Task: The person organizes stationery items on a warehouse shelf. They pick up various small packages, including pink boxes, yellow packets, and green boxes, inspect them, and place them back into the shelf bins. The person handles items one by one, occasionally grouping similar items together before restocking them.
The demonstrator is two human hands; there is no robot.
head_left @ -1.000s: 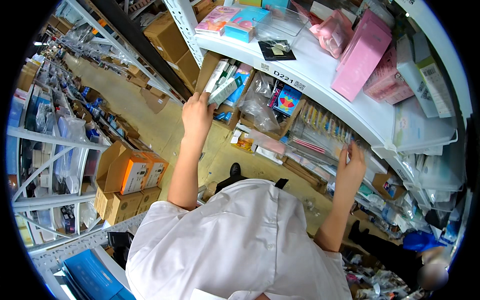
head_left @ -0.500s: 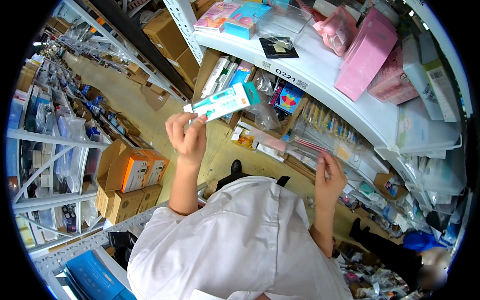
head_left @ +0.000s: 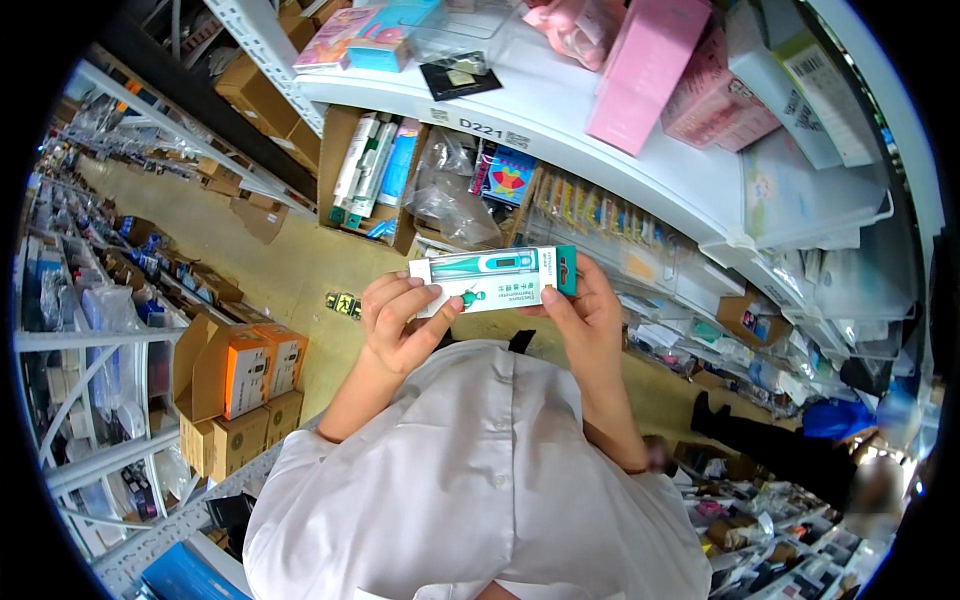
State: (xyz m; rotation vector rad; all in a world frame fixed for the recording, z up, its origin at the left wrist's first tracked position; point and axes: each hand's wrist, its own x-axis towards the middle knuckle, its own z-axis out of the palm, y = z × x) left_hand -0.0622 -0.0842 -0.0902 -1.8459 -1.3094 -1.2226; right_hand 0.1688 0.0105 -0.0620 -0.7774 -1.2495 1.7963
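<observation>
A long white and teal box with a picture of a thermometer is held level in front of me, at chest height. My left hand grips its left end and my right hand grips its right end. Behind it, a brown cardboard carton on the shelf holds several more boxes of the same kind standing upright. White sleeves cover both my arms.
White shelves carry pink boxes, plastic bags and clear bins. Orange and brown cartons sit low on the left by the aisle floor. Another person in dark clothes stands at the lower right.
My left hand pulled the box out of the carton on the shelf and brought it down. My right hand left the lower shelf and came across to hold the box's other end.
</observation>
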